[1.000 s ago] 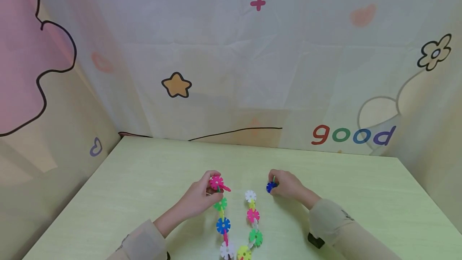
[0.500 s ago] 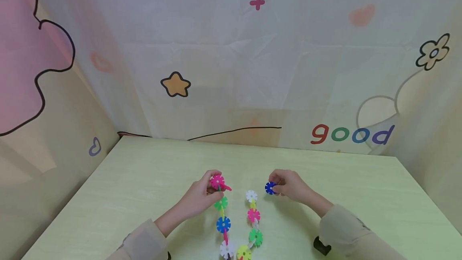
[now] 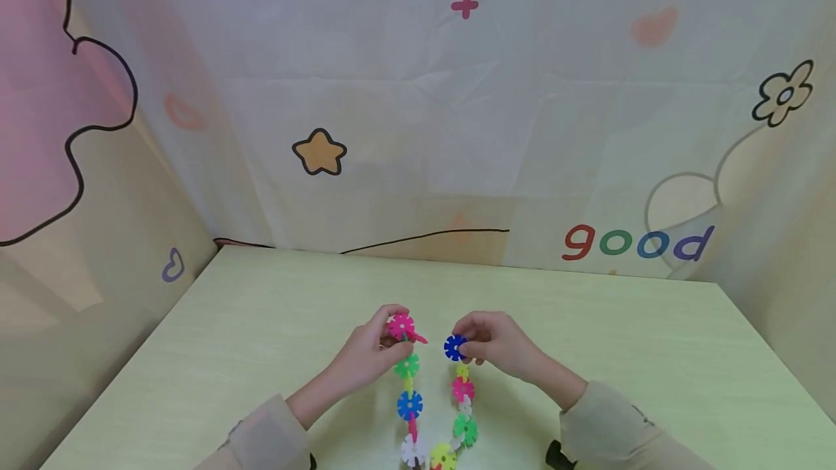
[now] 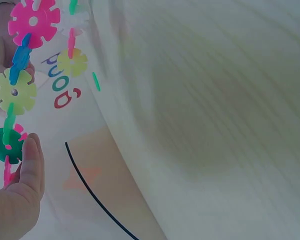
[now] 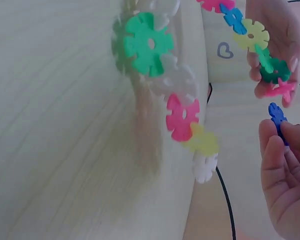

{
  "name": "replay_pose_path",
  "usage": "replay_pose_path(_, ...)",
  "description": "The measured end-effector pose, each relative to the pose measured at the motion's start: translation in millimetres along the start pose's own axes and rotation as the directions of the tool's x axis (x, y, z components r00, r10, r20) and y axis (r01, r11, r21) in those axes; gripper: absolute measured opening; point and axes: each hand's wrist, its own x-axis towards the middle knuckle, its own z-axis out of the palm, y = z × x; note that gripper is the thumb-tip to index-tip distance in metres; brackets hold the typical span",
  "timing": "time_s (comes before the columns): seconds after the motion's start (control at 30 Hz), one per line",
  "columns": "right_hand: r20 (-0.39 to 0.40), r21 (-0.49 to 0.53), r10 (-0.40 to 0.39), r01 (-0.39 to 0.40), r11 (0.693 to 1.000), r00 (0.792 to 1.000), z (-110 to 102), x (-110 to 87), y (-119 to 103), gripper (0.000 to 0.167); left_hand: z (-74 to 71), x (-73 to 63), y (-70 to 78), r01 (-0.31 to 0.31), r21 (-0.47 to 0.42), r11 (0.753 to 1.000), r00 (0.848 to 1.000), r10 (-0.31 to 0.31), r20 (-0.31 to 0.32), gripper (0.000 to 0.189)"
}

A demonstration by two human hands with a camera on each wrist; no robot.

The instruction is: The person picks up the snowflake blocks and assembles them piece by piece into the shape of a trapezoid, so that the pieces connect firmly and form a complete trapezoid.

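Observation:
A chain of interlocked slotted plastic discs in mixed colours curves toward the near table edge. My left hand holds one end of it, with a pink disc showing at the fingers and a thin pink disc jutting out to the right. My right hand pinches a loose dark blue disc between thumb and fingers. In the right wrist view this disc is close to the left hand's end of the chain. The chain's other end, a white disc, stands apart from it and is hidden in the head view.
Both sides of the chain, with a green disc and a blue disc, run down to a yellow disc at the bottom of the head view. A printed cloth backs the pale table.
My right hand has moved left with the dark blue disc, which now covers the white end disc in the head view. My left hand has shifted slightly right with its chain end.

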Motion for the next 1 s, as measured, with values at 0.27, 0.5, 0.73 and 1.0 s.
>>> replay_pose_path(0.27,0.015,0.132,0.037,-0.039,0.991,0.999,10,5.6,-3,0.02,3.9,-0.1,6.7,0.006,-0.03,1.0,1.0,-0.006,-0.008,0.047)
replay_pose_path(0.5,0.005,0.222,0.071,-0.07,0.972,0.997,13,6.8,-6,0.022,5.7,0.3,7.8,0.025,-0.051,0.998,0.999,-0.026,-0.018,0.048)
replay_pose_path(0.73,-0.01,0.289,0.113,-0.105,0.951,0.994,14,7.2,-7,0.025,7.0,0.9,7.8,0.029,-0.091,0.995,0.999,-0.033,-0.037,0.049)
replay_pose_path(1.0,-0.029,0.367,0.125,-0.106,0.924,0.992,15,8.4,-8,0.025,9.8,-0.2,7.4,-0.002,-0.108,0.994,0.997,-0.005,-0.072,0.047)
